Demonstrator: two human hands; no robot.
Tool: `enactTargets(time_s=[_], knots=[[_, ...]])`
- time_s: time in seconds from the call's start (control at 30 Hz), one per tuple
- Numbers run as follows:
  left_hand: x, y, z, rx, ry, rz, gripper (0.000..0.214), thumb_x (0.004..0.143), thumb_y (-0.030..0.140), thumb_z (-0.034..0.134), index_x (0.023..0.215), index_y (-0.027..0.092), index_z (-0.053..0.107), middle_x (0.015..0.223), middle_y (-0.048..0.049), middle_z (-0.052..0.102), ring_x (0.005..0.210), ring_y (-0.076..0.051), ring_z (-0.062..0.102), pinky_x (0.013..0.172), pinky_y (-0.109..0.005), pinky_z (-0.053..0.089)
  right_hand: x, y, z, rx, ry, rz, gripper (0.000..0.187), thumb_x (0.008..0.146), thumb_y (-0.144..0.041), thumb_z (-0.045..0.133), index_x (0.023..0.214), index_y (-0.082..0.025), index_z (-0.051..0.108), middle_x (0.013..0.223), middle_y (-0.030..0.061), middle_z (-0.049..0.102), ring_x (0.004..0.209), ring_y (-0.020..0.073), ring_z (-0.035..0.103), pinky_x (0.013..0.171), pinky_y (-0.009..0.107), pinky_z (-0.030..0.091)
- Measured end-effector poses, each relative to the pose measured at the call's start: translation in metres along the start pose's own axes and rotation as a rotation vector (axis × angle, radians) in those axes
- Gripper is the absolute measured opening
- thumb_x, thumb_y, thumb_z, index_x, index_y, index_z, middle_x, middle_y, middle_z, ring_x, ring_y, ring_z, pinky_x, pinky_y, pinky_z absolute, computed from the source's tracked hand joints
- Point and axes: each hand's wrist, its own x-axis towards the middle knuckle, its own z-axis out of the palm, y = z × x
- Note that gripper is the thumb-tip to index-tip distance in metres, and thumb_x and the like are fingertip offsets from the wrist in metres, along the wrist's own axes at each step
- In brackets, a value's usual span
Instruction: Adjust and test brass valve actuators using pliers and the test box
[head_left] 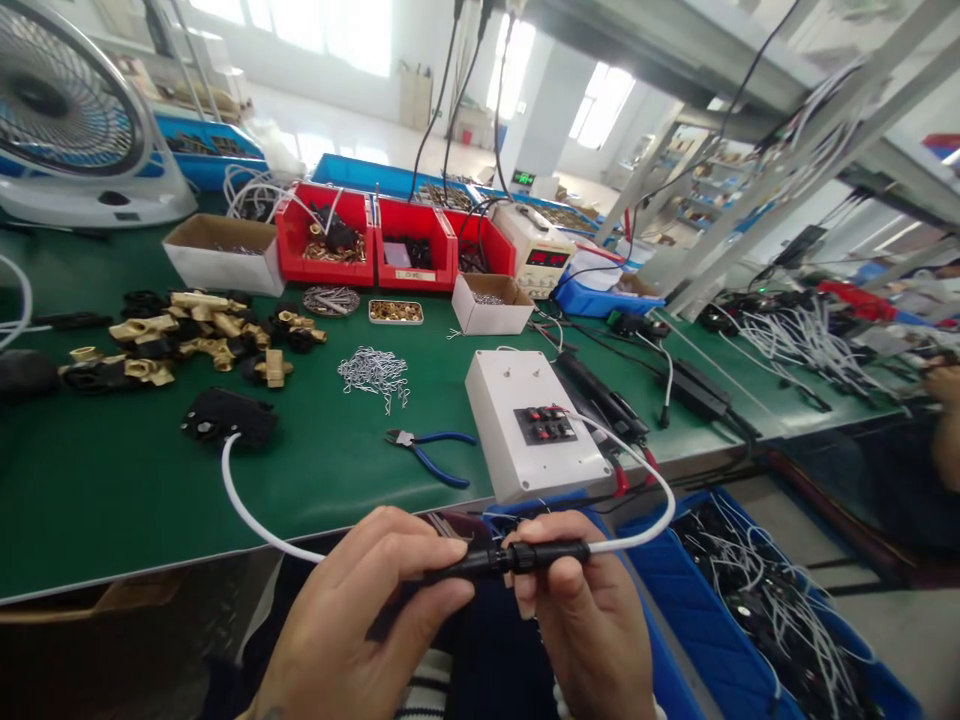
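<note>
In front of the bench edge my left hand (390,590) pinches a black cable connector (480,563), whose white cable runs left to a black box-shaped part (229,418) on the green mat. My right hand (589,610) grips the facing black connector (551,555). From that one a white cable (664,500) loops up to the terminals of a white switch box (529,420). The two connectors meet end to end between my fingers; whether they are fully joined I cannot tell. Blue-handled side cutters (431,450) lie just beyond my hands.
Brass valve fittings (195,335) and a heap of metal clips (373,372) lie on the mat. Red bins (326,270), a power supply (536,250) and a fan (67,110) stand behind. Blue crates (690,620) of cabled parts sit below at right. Another person's hand (941,385) shows far right.
</note>
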Motion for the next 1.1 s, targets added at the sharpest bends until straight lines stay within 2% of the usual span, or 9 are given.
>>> enactTargets(time_s=[0.23, 0.53, 0.67, 0.77, 0.87, 0.93, 0.97, 1.03, 1.1], knots=[[-0.003, -0.001, 0.002, 0.017, -0.001, 0.04, 0.008, 0.093, 0.026, 0.059, 0.1, 0.029, 0.061, 0.085, 0.0038, 0.068, 0.077, -0.011, 0.066, 0.071, -0.019, 0.054, -0.003, 0.001, 0.001, -0.006, 0.005, 0.008, 0.026, 0.084, -0.047, 0.07, 0.09, -0.022, 0.069, 0.057, -0.0025, 0.061, 0.053, 0.0093, 0.056, 0.053, 0.021, 0.044], [0.002, -0.003, 0.005, -0.005, 0.009, 0.083, 0.005, 0.093, 0.022, 0.059, 0.097, 0.025, 0.06, 0.082, 0.0019, 0.068, 0.073, -0.011, 0.066, 0.067, -0.018, 0.053, -0.002, 0.007, 0.001, -0.05, -0.033, -0.024, 0.022, 0.085, -0.045, 0.069, 0.091, -0.024, 0.07, 0.062, -0.0017, 0.064, 0.054, 0.0098, 0.057, 0.054, 0.021, 0.045], [0.003, -0.007, 0.005, -0.015, -0.094, 0.095, 0.012, 0.096, 0.031, 0.054, 0.095, 0.021, 0.061, 0.08, -0.0001, 0.068, 0.073, -0.012, 0.066, 0.064, -0.018, 0.052, -0.004, 0.019, -0.015, -0.131, -0.048, 0.106, 0.028, 0.086, -0.05, 0.065, 0.092, -0.022, 0.068, 0.06, -0.001, 0.062, 0.054, 0.0119, 0.057, 0.058, 0.025, 0.046], [0.01, -0.023, -0.019, 0.125, -0.117, 0.014, 0.03, 0.097, 0.047, 0.047, 0.098, 0.023, 0.065, 0.093, -0.0027, 0.07, 0.087, -0.016, 0.067, 0.076, -0.024, 0.055, -0.003, 0.033, -0.039, -0.357, -0.279, 0.332, 0.047, 0.09, -0.061, 0.052, 0.086, -0.017, 0.069, 0.062, 0.0038, 0.065, 0.056, 0.015, 0.059, 0.058, 0.027, 0.047], [0.017, -0.058, -0.063, 0.473, 0.203, -0.231, 0.043, 0.094, 0.054, 0.043, 0.109, 0.02, 0.063, 0.109, -0.0086, 0.065, 0.103, -0.026, 0.063, 0.096, -0.042, 0.051, -0.001, 0.029, -0.058, -0.707, -0.696, 0.559, 0.05, 0.088, -0.06, 0.053, 0.088, -0.015, 0.073, 0.078, 0.0096, 0.072, 0.07, 0.0202, 0.066, 0.064, 0.029, 0.05], [0.019, -0.089, -0.092, 0.695, 0.382, -0.476, 0.055, 0.089, 0.061, 0.039, 0.112, 0.016, 0.06, 0.119, -0.0138, 0.06, 0.116, -0.036, 0.056, 0.104, -0.054, 0.042, 0.003, 0.013, -0.061, -0.851, -0.889, 0.58, 0.037, 0.085, -0.051, 0.062, 0.094, -0.017, 0.075, 0.089, 0.0091, 0.075, 0.081, 0.0224, 0.068, 0.072, 0.03, 0.051], [0.019, -0.104, -0.103, 0.713, 0.379, -0.542, 0.059, 0.087, 0.063, 0.039, 0.11, 0.013, 0.06, 0.122, -0.0167, 0.057, 0.125, -0.044, 0.048, 0.106, -0.061, 0.036, 0.006, 0.002, -0.06, -0.873, -0.913, 0.533, 0.032, 0.085, -0.048, 0.064, 0.095, -0.019, 0.075, 0.091, 0.0078, 0.075, 0.083, 0.022, 0.068, 0.074, 0.029, 0.051], [0.018, -0.129, -0.116, 0.689, 0.348, -0.614, 0.059, 0.084, 0.064, 0.04, 0.102, 0.012, 0.06, 0.116, -0.0187, 0.059, 0.126, -0.051, 0.046, 0.104, -0.068, 0.035, 0.02, -0.018, -0.054, -0.861, -0.761, 0.344, 0.029, 0.088, -0.046, 0.059, 0.093, -0.021, 0.074, 0.088, 0.005, 0.074, 0.079, 0.0193, 0.068, 0.073, 0.027, 0.053], [0.016, -0.145, -0.118, 0.644, 0.322, -0.656, 0.054, 0.081, 0.062, 0.047, 0.096, 0.011, 0.059, 0.112, -0.0201, 0.061, 0.122, -0.052, 0.049, 0.103, -0.067, 0.038, 0.043, -0.033, -0.047, -0.888, -0.422, 0.073, 0.032, 0.092, -0.048, 0.052, 0.094, -0.023, 0.071, 0.085, 0.0041, 0.073, 0.078, 0.0184, 0.067, 0.072, 0.028, 0.054]])
